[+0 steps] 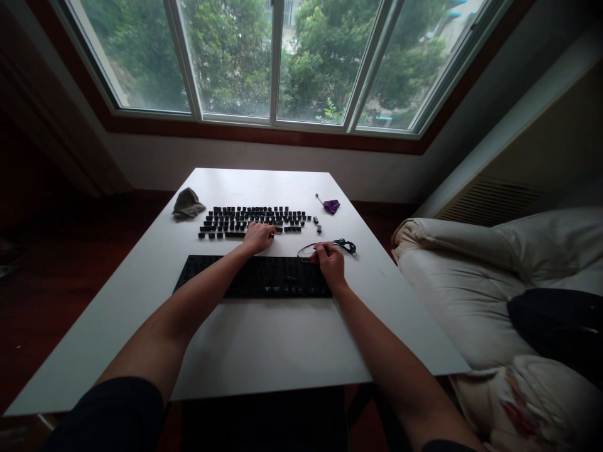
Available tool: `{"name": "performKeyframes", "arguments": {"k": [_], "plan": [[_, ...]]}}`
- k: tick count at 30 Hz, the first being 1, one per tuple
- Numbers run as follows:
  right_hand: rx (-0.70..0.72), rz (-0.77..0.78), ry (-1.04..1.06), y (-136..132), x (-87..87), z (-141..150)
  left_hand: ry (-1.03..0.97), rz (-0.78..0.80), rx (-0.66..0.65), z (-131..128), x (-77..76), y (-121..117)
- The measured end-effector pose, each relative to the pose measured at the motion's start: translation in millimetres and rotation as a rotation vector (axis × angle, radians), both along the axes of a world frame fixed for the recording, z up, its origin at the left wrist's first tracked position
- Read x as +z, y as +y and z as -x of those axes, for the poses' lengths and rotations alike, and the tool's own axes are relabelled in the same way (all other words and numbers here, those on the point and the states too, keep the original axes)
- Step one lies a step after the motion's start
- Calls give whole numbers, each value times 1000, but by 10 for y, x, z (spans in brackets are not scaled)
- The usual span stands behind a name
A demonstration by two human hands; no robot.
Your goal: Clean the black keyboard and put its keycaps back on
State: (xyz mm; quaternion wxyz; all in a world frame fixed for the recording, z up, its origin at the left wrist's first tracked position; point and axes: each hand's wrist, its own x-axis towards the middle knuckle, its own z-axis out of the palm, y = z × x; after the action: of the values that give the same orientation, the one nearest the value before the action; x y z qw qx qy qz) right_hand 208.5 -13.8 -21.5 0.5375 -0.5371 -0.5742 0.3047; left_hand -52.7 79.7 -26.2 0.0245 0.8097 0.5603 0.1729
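Observation:
A black keyboard point(264, 276) lies across the white table, with many of its keycaps off. Beyond it, loose black keycaps point(230, 216) stand in rows like a keyboard layout. My left hand point(259, 237) is over the front rows, its fingers closed at a small black keycap point(271, 236). Above the keyboard's right end is my right hand point(331, 263), its thumb and fingers pinched together. A hint of red shows by its fingertips, but what they hold is too small to make out. My forearm covers the keyboard's left part.
A coiled black cable point(346, 245) lies just beyond my right hand. Farther back are a purple cloth point(331, 206) with a thin stick and, at left, a grey cloth point(187, 204). A cream sofa point(438, 270) stands along the right of the white table point(282, 339).

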Motion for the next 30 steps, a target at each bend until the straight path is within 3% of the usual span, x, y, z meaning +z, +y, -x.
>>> {"name": "performKeyframes", "arguments": {"k": [5,9,12,15,19,24,30], "plan": [[12,1,-21,14,1,4,-37,-45,25,87,115,-106],[34,-7,-7,34,17,8,-69,-93,29,145,227,-413],[49,-42,8,34,43,36,-96,-122,-64,163,269,-750],[104,-43,31,17,64,100,-37,-52,-182,178,279,-1045],[234,16,63,-38,83,212,9,6,-247,243,270,-1282],[333,35,32,-110,159,357,-18,53,-338,444,236,-1415],[477,64,-6,-11,313,579,46,76,-411,531,156,-1340]]}}
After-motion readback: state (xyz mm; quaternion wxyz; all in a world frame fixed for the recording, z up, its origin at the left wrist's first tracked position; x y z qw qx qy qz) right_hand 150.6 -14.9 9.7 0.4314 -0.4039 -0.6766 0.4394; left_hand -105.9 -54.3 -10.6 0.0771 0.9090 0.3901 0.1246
